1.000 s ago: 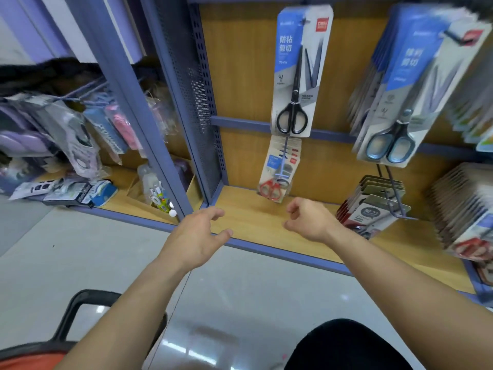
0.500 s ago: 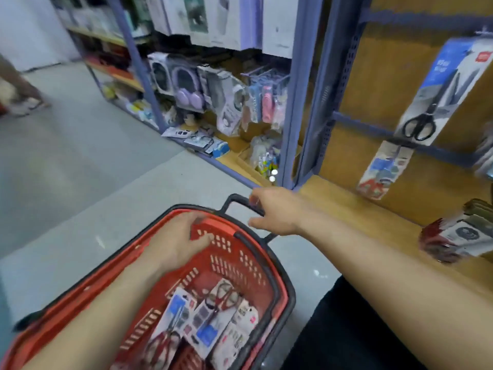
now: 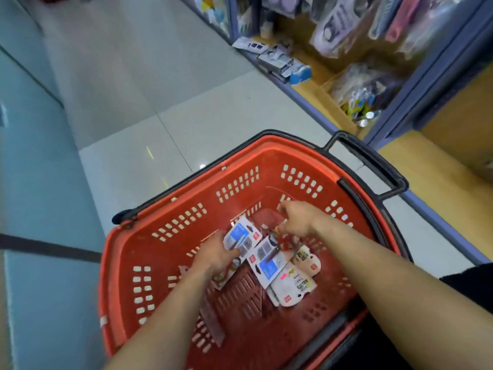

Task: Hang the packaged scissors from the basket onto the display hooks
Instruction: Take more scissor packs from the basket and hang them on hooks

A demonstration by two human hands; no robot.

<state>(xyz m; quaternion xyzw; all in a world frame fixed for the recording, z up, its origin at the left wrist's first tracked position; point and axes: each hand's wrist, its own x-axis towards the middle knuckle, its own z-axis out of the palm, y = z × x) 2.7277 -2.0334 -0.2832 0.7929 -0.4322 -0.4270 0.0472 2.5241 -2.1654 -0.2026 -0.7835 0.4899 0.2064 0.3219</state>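
View has swung off the hook wall and down: floor (image 3: 186, 116) and the neighbouring shelving (image 3: 314, 86) fill the top, and the display hooks are out of frame now. The red basket (image 3: 266, 145) sits on the floor right below us. A second ago both hands were empty up at the shelf, half a second ago they were on the basket rim and handle, and now both are down inside it. The scissors are loose in the bottom, three clusters overlapping: left pack (image 3: 241, 237), middle pack (image 3: 266, 263), white packs (image 3: 293, 284) under that. Our left hand (image 3: 216, 255) has its fingers curled over the left pack's lower edge and looks to be gripping it. Our right hand (image 3: 296, 220) has its fingertips bunched down at the red-handled end of the middle pack; we can't tell if that pinch is closed. So we read this as the pick of the next cycle, with nothing lifted yet.
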